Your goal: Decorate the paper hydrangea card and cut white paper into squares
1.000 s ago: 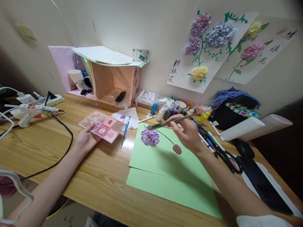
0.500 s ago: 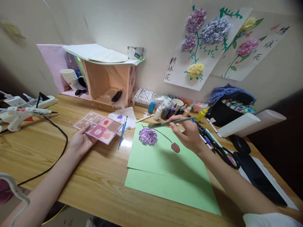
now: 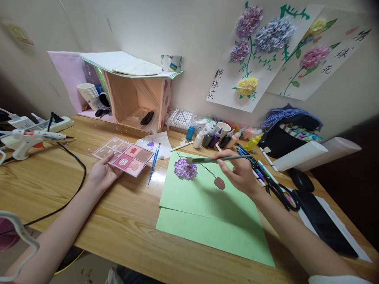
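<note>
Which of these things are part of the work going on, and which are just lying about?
Seemingly in use:
palette, in the left hand
green brush, in the right hand
green paper with purple flower, beneath the brush

Apparently lying about:
glue gun
mouse
paper cups
blue yarn

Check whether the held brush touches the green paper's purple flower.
Cannot tell: in the head view, the brush tip overlaps the purple flower, but neither contact nor gap shows plainly.

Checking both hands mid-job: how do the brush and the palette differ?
The brush is long and slim; the palette is flat and broad. The brush looks greenish, the palette pinkish with coloured squares. The right hand holds the brush, the left hand the palette. Both are held.
</note>
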`<state>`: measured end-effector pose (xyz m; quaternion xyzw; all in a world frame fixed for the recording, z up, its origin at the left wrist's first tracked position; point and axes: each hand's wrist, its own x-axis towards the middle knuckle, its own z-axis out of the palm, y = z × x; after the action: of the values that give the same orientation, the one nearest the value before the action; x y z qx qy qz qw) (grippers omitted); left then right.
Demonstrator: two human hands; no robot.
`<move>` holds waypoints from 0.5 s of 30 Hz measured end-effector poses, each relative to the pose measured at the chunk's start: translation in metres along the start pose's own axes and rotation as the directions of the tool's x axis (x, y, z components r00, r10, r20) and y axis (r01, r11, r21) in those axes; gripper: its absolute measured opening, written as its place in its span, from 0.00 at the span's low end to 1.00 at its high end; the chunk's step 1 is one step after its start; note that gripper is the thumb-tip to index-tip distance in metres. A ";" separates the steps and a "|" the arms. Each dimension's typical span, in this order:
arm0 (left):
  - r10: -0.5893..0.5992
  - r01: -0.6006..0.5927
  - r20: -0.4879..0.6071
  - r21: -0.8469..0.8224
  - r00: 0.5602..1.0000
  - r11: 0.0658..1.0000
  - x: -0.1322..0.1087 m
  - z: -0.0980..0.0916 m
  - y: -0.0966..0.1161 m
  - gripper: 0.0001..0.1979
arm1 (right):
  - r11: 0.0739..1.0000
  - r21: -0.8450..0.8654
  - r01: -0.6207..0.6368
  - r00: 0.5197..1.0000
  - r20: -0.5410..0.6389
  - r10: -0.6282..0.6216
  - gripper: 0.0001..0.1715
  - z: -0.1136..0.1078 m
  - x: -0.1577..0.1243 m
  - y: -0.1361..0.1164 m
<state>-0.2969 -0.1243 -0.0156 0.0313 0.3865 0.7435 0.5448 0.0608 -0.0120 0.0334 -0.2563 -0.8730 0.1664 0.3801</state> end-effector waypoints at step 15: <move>0.029 -0.030 0.071 0.018 0.997 0.999 0.004 -0.004 0.000 0.19 | 0.990 0.085 -0.116 0.993 0.014 0.115 0.08 0.013 0.005 0.010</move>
<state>-0.3009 -0.1228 -0.0199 0.0682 0.3736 0.7462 0.5468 0.0520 -0.0022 0.0229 -0.2893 -0.8504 0.2266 0.3766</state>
